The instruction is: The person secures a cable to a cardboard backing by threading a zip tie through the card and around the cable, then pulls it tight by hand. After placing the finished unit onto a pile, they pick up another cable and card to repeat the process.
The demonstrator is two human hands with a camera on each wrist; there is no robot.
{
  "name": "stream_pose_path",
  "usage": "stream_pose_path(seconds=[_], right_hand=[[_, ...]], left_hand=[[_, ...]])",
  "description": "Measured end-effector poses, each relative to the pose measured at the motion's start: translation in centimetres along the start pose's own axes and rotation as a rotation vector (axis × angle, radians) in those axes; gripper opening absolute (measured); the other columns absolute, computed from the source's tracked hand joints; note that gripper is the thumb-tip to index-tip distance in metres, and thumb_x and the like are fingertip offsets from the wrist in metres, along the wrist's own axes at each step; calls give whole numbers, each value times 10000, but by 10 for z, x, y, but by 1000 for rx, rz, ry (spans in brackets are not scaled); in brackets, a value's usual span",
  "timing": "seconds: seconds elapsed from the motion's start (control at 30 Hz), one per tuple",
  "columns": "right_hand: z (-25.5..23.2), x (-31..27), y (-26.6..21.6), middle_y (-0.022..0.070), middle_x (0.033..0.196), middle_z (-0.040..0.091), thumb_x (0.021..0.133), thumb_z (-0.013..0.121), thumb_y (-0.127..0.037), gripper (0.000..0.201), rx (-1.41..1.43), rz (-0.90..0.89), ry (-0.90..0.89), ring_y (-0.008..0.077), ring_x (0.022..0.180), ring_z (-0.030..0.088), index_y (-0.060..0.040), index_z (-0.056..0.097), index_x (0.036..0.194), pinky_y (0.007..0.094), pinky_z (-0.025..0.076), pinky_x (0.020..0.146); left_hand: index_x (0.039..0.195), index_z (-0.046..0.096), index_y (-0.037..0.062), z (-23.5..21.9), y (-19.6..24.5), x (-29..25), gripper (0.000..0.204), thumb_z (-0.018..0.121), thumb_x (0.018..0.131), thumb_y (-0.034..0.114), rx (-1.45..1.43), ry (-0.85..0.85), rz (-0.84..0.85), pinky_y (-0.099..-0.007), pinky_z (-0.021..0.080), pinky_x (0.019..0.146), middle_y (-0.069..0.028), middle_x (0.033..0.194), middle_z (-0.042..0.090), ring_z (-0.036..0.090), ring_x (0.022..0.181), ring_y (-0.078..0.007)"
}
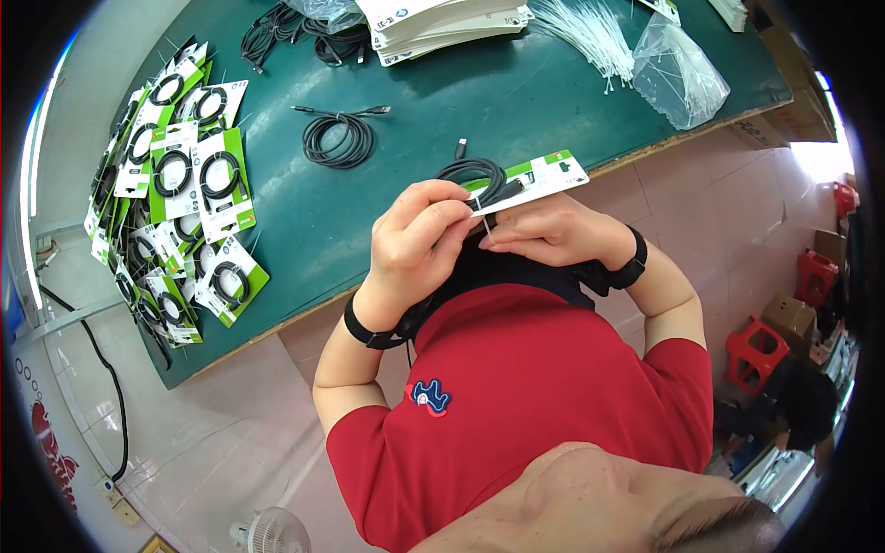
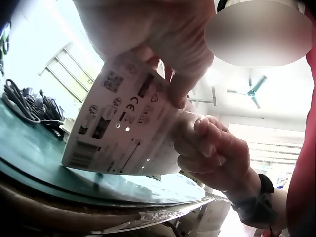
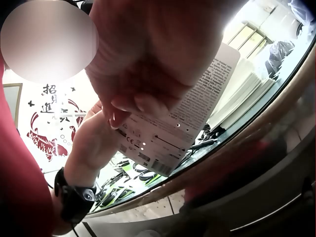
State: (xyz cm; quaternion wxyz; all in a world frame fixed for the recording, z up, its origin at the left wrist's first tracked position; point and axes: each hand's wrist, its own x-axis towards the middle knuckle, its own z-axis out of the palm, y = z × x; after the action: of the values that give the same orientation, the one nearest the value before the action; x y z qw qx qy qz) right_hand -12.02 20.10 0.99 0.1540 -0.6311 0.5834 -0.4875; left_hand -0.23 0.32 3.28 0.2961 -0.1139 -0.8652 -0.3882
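In the head view a green-and-white card (image 1: 553,172) carries a coiled black cable (image 1: 479,170) on its upper side. My left hand (image 1: 415,235) grips the card's near corner and the coil with curled fingers. Below that corner a white cable tie (image 1: 488,227) hangs, its end pinched by the fingertips of my right hand (image 1: 553,230). The left wrist view shows the card's printed back (image 2: 108,128) between my left hand (image 2: 153,29) and right hand (image 2: 217,153). From the right wrist, the same back (image 3: 163,138) is partly hidden by my right hand (image 3: 153,59).
Carded cables (image 1: 175,194) are heaped on the green table (image 1: 277,267) at the left. A loose coiled cable (image 1: 338,140) lies beyond my hands. Farther back are more black cables (image 1: 336,44), stacked cards (image 1: 442,28), white ties (image 1: 590,37) and a clear bag (image 1: 678,74).
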Motion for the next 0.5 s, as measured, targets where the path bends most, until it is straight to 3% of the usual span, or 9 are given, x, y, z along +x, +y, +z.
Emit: stream_pose_path(seconds=[0.13,0.3,0.37,0.4,0.47,0.5], right_hand=[[3,-3,11,113,970,701,882,727,-99,140,-165,-106,66,330,901,670,-59,735,1017,405,542,805],[-6,-6,10,97,953,718,846,756,-71,149,-271,-16,54,325,918,686,-63,754,995,397,545,815],[-23,-18,10,109,977,714,838,751,-69,150,-204,263,-52,319,939,681,-50,741,986,385,544,832],[-35,-25,8,109,977,714,838,751,-69,150,-197,271,-54,319,939,681,-50,741,986,385,544,832],[-56,-35,2,123,975,697,826,749,-58,179,-245,508,-281,299,908,675,-29,717,1000,382,540,799],[-57,-36,-1,123,975,697,826,749,-58,179,-236,519,-284,299,908,675,-29,717,1000,382,540,799]], left_hand=[[907,674,19,2,0,-5,214,777,734,-52,65,-39,81,-368,557,675,-107,983,669,680,801,-280],[946,660,0,10,-2,-20,224,758,750,-45,248,-24,124,-406,553,760,-119,1028,642,667,865,-313],[960,658,-5,16,1,-30,233,757,752,-43,246,-47,94,-407,551,770,-122,1031,636,664,880,-314],[974,656,-9,20,2,-37,243,756,755,-42,242,-64,64,-407,549,779,-125,1035,631,661,896,-316],[988,654,-14,25,3,-45,252,755,758,-40,230,-87,23,-408,548,789,-128,1038,625,658,911,-318],[996,654,-14,26,3,-48,257,754,761,-39,219,-110,9,-412,545,801,-129,1041,625,655,922,-319]])
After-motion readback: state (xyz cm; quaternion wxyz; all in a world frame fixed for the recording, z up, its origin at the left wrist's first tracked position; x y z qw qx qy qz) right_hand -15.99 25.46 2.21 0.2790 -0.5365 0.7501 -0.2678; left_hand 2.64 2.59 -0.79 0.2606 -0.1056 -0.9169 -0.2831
